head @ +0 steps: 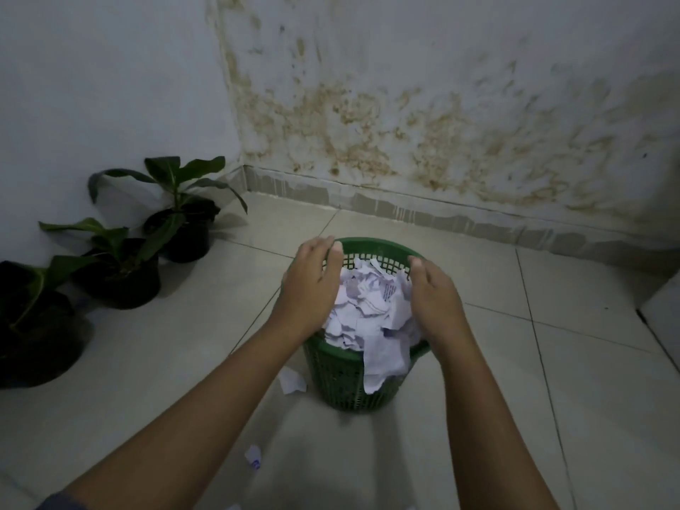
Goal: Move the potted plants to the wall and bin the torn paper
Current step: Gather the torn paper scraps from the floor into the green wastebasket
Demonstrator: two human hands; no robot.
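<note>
A green mesh bin point(344, 380) stands on the tiled floor, heaped with torn white paper point(368, 307); one strip point(382, 362) hangs over its near rim. My left hand point(311, 285) hovers over the bin's left rim and my right hand point(436, 298) over its right side, both with fingers relaxed and holding nothing. Two paper scraps lie on the floor: one point(292, 384) just left of the bin, a smaller one point(253, 456) nearer me. Three potted plants in black pots stand along the left wall: far point(184, 230), middle point(117, 274), near point(36, 336).
A stained white wall point(441, 123) with a tiled skirting runs behind the bin and meets the left wall in a corner. Pale floor tiles point(552, 362) spread to the right. A white object's edge point(662, 318) shows at the far right.
</note>
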